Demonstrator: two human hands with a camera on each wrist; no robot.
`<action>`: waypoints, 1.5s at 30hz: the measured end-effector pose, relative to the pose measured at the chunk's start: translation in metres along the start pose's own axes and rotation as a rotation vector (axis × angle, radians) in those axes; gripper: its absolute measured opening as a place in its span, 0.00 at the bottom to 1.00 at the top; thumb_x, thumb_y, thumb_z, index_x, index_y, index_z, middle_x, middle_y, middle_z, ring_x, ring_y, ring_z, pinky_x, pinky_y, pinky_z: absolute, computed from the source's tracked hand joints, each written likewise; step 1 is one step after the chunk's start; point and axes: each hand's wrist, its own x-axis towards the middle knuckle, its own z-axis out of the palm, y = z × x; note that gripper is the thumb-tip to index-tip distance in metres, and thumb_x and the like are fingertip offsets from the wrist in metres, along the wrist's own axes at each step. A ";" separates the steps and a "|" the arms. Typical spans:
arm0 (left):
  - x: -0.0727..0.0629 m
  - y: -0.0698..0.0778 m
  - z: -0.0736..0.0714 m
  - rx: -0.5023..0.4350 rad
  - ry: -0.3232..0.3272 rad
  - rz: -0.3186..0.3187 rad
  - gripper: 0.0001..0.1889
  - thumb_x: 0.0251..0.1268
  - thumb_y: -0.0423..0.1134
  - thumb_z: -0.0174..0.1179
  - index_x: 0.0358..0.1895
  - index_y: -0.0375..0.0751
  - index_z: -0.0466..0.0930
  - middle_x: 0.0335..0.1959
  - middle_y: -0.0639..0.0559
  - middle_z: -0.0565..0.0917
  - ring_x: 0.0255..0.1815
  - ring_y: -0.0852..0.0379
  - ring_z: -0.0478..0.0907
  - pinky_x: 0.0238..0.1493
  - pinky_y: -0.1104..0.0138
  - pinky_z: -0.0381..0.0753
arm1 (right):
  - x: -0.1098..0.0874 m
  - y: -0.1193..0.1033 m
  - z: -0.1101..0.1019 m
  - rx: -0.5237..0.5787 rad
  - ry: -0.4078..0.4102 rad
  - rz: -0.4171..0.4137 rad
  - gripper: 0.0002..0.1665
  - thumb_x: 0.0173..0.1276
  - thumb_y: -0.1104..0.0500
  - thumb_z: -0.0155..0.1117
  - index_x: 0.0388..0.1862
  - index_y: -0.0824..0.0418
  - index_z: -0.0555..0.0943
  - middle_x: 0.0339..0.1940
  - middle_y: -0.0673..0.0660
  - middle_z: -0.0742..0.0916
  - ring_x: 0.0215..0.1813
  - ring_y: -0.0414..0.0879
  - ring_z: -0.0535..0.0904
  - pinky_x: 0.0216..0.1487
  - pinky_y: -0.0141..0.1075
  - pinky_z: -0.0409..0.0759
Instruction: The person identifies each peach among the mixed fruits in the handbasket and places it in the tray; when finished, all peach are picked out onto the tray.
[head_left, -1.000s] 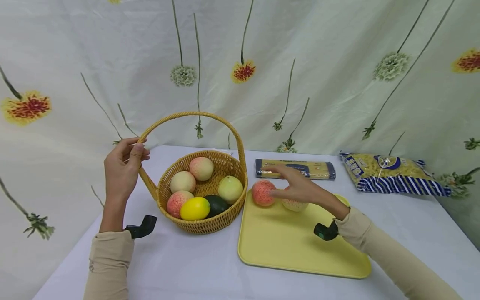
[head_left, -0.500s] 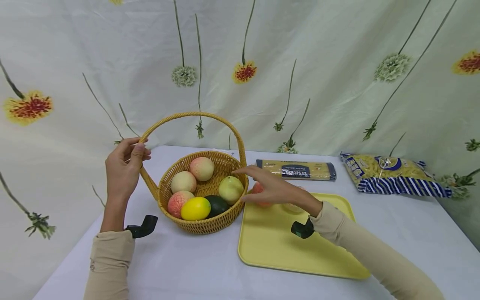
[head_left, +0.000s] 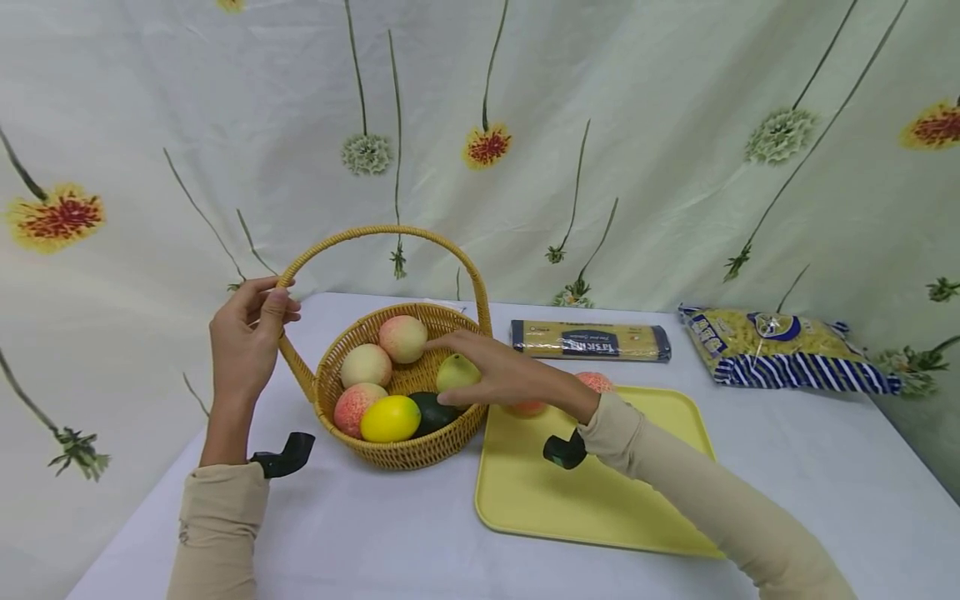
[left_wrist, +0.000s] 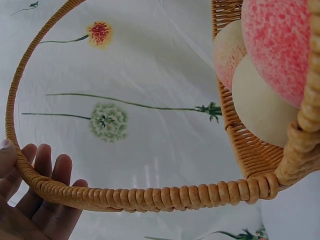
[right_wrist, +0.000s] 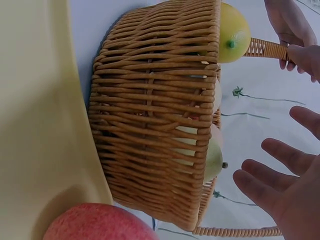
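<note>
A wicker basket [head_left: 420, 454] stands on the table, its tall handle [head_left: 382, 229] gripped on the left side between thumb and fingers of my left hand [head_left: 243, 337]. In it lie a yellow lemon [head_left: 390, 419], a dark green fruit [head_left: 432, 412], several peaches [head_left: 403, 338] and a pale green round fruit [head_left: 453, 372]. My right hand [head_left: 510, 371] is over the basket's right rim, thumb and fingers spread around the pale green fruit, which it partly covers in the head view. In the right wrist view its fingertips [right_wrist: 245, 177] stand apart from that fruit.
Right of the basket lies a yellow tray [head_left: 570, 492] with two reddish peaches [right_wrist: 100, 222], partly hidden by my right arm. Behind it are a flat spaghetti pack [head_left: 592, 340] and, farther right, a bag of pasta [head_left: 787, 350]. A flowered cloth hangs behind the table.
My right hand has moved left from above the peaches on the tray to over the basket's right side. My left hand keeps its hold on the handle.
</note>
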 end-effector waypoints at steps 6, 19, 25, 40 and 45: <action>0.000 0.000 0.000 0.006 -0.007 -0.003 0.17 0.72 0.46 0.51 0.55 0.38 0.78 0.31 0.62 0.79 0.33 0.71 0.79 0.39 0.81 0.76 | 0.008 -0.002 0.004 0.003 -0.017 0.005 0.40 0.64 0.45 0.65 0.72 0.57 0.64 0.70 0.53 0.69 0.70 0.46 0.64 0.68 0.41 0.66; 0.000 -0.001 -0.001 0.010 -0.004 -0.005 0.18 0.72 0.46 0.51 0.55 0.39 0.78 0.31 0.63 0.79 0.33 0.70 0.79 0.40 0.81 0.76 | 0.024 -0.006 0.008 -0.048 -0.025 -0.020 0.39 0.65 0.47 0.65 0.71 0.56 0.65 0.71 0.53 0.69 0.71 0.46 0.63 0.69 0.40 0.64; 0.000 -0.001 0.000 0.009 0.000 -0.001 0.17 0.72 0.46 0.51 0.55 0.39 0.78 0.31 0.62 0.79 0.32 0.70 0.79 0.40 0.80 0.77 | 0.033 -0.010 0.008 -0.061 -0.033 -0.022 0.39 0.65 0.47 0.65 0.71 0.56 0.65 0.71 0.52 0.69 0.72 0.46 0.62 0.70 0.40 0.63; -0.001 -0.001 0.000 0.015 -0.007 -0.009 0.17 0.72 0.46 0.51 0.55 0.39 0.78 0.31 0.61 0.79 0.33 0.69 0.79 0.39 0.81 0.76 | 0.044 -0.010 0.012 -0.044 -0.042 -0.027 0.39 0.66 0.47 0.65 0.71 0.56 0.64 0.71 0.53 0.69 0.72 0.45 0.62 0.71 0.37 0.62; 0.000 -0.001 0.000 0.018 -0.008 -0.011 0.17 0.72 0.46 0.51 0.55 0.40 0.78 0.31 0.61 0.79 0.33 0.70 0.79 0.39 0.82 0.76 | 0.049 -0.010 0.012 -0.009 -0.066 -0.026 0.39 0.66 0.47 0.65 0.72 0.55 0.63 0.72 0.53 0.69 0.72 0.46 0.62 0.70 0.36 0.62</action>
